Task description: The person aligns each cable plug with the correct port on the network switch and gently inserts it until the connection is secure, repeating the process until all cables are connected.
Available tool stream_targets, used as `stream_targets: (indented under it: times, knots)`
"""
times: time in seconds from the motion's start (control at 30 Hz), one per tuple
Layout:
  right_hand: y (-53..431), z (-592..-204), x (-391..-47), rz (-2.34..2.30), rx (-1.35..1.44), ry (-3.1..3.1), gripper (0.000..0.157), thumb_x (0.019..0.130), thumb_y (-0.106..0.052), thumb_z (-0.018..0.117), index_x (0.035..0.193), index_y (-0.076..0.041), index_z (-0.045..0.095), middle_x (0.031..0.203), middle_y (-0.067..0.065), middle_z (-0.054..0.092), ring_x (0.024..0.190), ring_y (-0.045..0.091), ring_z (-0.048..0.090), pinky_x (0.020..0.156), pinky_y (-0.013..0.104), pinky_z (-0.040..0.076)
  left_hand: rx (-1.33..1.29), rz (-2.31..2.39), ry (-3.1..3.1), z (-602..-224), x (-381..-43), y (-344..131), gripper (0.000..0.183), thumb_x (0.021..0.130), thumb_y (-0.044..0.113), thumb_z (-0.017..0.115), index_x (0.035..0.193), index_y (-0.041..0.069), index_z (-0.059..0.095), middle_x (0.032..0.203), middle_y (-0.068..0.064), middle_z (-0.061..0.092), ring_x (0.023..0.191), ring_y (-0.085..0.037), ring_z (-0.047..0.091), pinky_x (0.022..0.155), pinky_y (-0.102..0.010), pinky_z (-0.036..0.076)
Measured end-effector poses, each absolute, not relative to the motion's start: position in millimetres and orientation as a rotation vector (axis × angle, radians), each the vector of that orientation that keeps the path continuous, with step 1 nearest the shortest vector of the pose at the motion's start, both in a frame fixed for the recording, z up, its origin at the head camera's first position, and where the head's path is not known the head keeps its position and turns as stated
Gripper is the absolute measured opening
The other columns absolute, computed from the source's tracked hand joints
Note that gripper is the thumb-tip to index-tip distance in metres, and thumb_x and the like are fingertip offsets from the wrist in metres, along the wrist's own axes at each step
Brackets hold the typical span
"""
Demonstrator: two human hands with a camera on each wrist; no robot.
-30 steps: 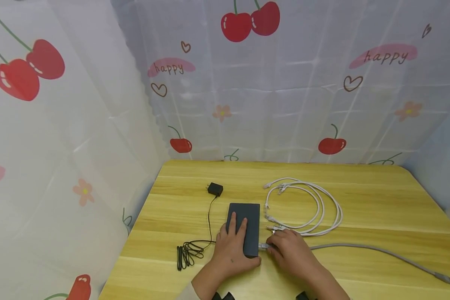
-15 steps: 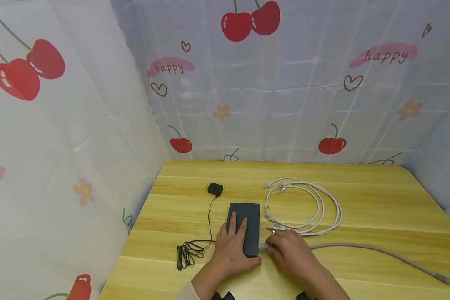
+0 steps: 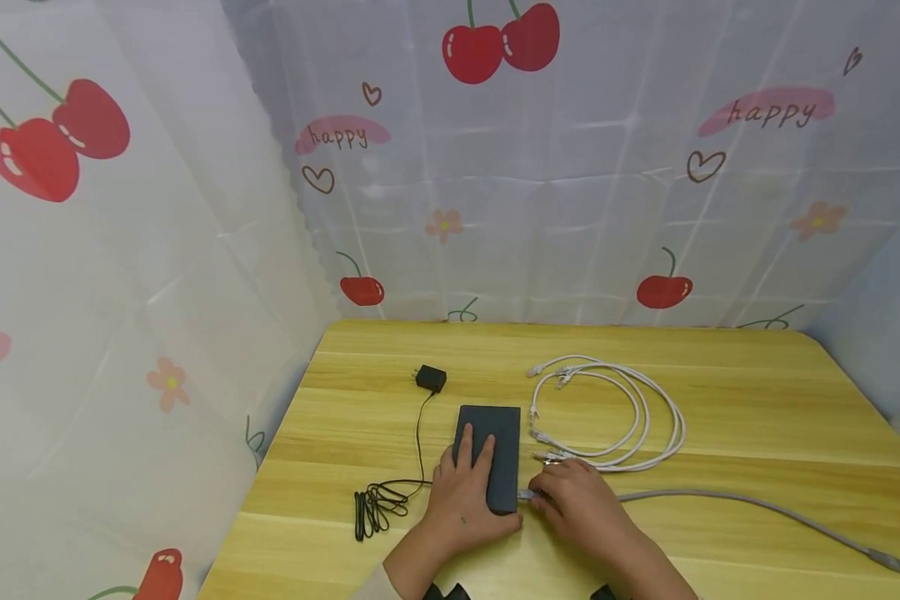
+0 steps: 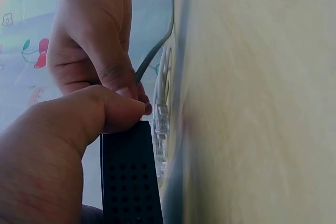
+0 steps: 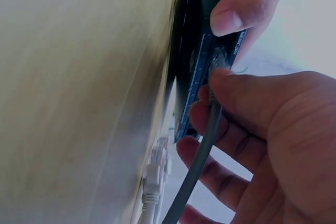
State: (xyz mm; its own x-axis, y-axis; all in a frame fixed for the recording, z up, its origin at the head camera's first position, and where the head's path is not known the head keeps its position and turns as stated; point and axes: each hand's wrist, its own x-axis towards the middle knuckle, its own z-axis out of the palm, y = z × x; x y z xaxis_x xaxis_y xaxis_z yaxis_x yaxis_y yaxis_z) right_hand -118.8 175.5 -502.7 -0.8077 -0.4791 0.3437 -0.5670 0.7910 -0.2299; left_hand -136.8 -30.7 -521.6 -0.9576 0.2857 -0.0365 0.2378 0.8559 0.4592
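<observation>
Surface (image 3: 757, 400), one, wood-grained, yellow, far right corner rounded: is being bordered on three sides. Back sheet (image 3: 570, 217), pale, creased: is being decorated with cherries (image 3: 474, 54), hearts (image 3: 318, 181), flowers (image 3: 445, 226) and the word "happy" (image 3: 769, 113). Left sheet (image 3: 195, 283), white: is being patterned likewise. Right sheet (image 3: 885, 333), bluish: is being softly lit.

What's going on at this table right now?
A person's left hand lies spread over a dark box, while their right hand pinches a gray cable near its clear plug. The plug is at a port in the box's side; how far in it sits is hard to tell. The cable's other end lies loose on the table. White cables and a black power adapter lie nearby.
</observation>
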Motion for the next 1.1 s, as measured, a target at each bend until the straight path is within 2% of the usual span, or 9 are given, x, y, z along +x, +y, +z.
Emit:
stream_targets:
  times: [0.4, 0.6, 0.8, 0.97, 1.1]
  knots:
    - [173.6, -508.0, -121.8, 0.404, 0.868, -2.587, 0.014, 0.077, -0.018, 0.085, 0.085, -0.019, 0.074, 0.087, -0.010, 0.069, 0.094, 0.014, 0.066, 0.089, 0.044, 0.050, 0.427, 0.708, 2.947, -521.0, -137.5, -27.7, 0.111, 0.068, 0.065, 0.073, 0.160, 0.024, 0.026, 0.168, -0.012, 0.005, 0.139, -0.050, 0.030, 0.105, -0.060, 0.035]
    - [169.4, -508.2, -122.1, 0.450, 0.902, -2.583, 0.012, 0.078, -0.016, 0.083, 0.085, -0.017, 0.074, 0.084, -0.010, 0.068, 0.088, 0.013, 0.065, 0.090, 0.042, 0.049, 0.413, 0.700, 2.940, -520.8, -137.5, -29.0, 0.110, 0.068, 0.065, 0.073, 0.160, 0.026, 0.026, 0.168, -0.010, 0.003, 0.140, -0.048, 0.029, 0.103, -0.060, 0.036]
    - [169.1, -506.2, -121.1, 0.500, 0.870, -2.613, 0.011, 0.080, -0.016, 0.082, 0.088, -0.017, 0.075, 0.088, -0.009, 0.070, 0.093, 0.016, 0.064, 0.088, 0.043, 0.051, 0.407, 0.731, 2.931, -522.1, -138.8, -30.3, 0.111, 0.068, 0.065, 0.073, 0.160, 0.028, 0.025, 0.168, -0.009, 0.003, 0.141, -0.048, 0.027, 0.104, -0.062, 0.034]
    - [168.2, -505.3, -121.3, 0.499, 0.831, -2.680, 0.016, 0.079, -0.027, 0.084, 0.090, -0.018, 0.076, 0.090, -0.008, 0.071, 0.099, 0.019, 0.064, 0.090, 0.043, 0.051, 0.415, 0.718, 2.932, -522.3, -139.6, -31.5, 0.111, 0.068, 0.069, 0.072, 0.160, 0.029, 0.024, 0.168, -0.009, 0.003, 0.142, -0.047, 0.027, 0.105, -0.062, 0.034]
    - [165.9, -508.2, -120.5, 0.473, 0.787, -2.721, 0.018, 0.079, -0.034, 0.083, 0.091, -0.022, 0.076, 0.089, -0.010, 0.070, 0.096, 0.016, 0.062, 0.089, 0.043, 0.050, 0.429, 0.717, 2.919, -522.2, -139.0, -30.6, 0.111, 0.068, 0.070, 0.071, 0.160, 0.029, 0.025, 0.168, -0.008, 0.004, 0.143, -0.046, 0.025, 0.106, -0.062, 0.033]
